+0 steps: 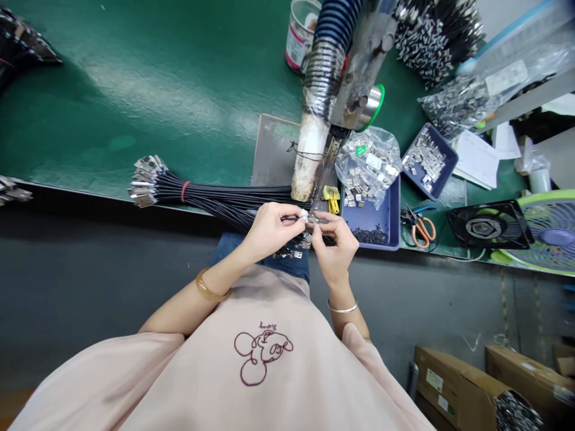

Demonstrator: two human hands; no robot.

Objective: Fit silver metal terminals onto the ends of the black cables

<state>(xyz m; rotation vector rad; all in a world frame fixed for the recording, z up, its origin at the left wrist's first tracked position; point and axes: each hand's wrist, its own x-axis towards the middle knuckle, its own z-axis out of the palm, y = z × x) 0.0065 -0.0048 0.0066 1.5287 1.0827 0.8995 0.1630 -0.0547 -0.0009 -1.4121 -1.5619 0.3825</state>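
Note:
At the table's front edge, my left hand (275,228) pinches the end of a thin black cable, with something white at its fingertips. Close by on the right, the fingers of my right hand (335,240) are closed on a small metal connector (317,219), which meets the cable end between the two hands. Fingers hide part of both pieces. To the left lies a bundle of black cables (233,194) with metal plugs at its far end, bound by a red band. More metal cable ends (294,254) hang below my hands over my lap.
A ribbed hose with a whitish nozzle (309,157) comes down just beyond my hands. On the right are a blue tray (394,222), a bag of metal shells (366,164), a smaller tray (449,157), orange-handled cutters (423,232) and a black fan (487,227).

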